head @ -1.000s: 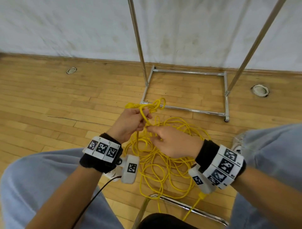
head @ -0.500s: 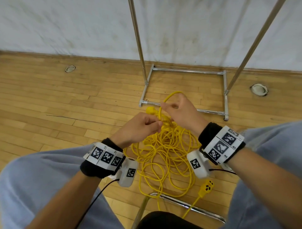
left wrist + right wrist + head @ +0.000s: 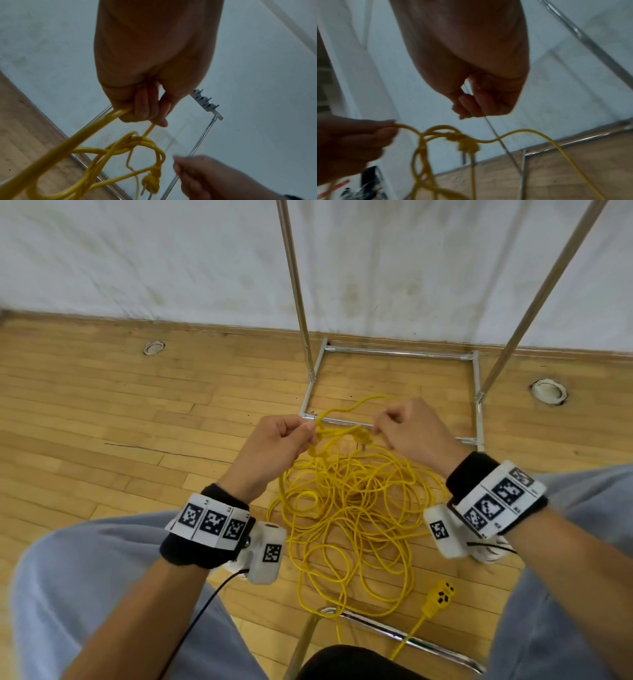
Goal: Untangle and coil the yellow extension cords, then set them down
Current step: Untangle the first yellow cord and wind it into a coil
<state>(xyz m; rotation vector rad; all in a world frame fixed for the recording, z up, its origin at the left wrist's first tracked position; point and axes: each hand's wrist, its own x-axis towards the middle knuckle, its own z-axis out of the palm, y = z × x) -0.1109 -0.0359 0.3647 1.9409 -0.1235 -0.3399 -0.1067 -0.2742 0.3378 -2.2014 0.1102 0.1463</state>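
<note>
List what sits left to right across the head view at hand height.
Small floor ring → left hand → knotted cord with plug → right hand → rack base rail → larger floor ring.

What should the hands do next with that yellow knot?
Probably the right hand should pinch the plug and ease it back out through the loops. The left hand already grips the yellow cord beside the knot; the right hand's fingers are curled but hold nothing, and the plug dangles just under the knot.
</note>
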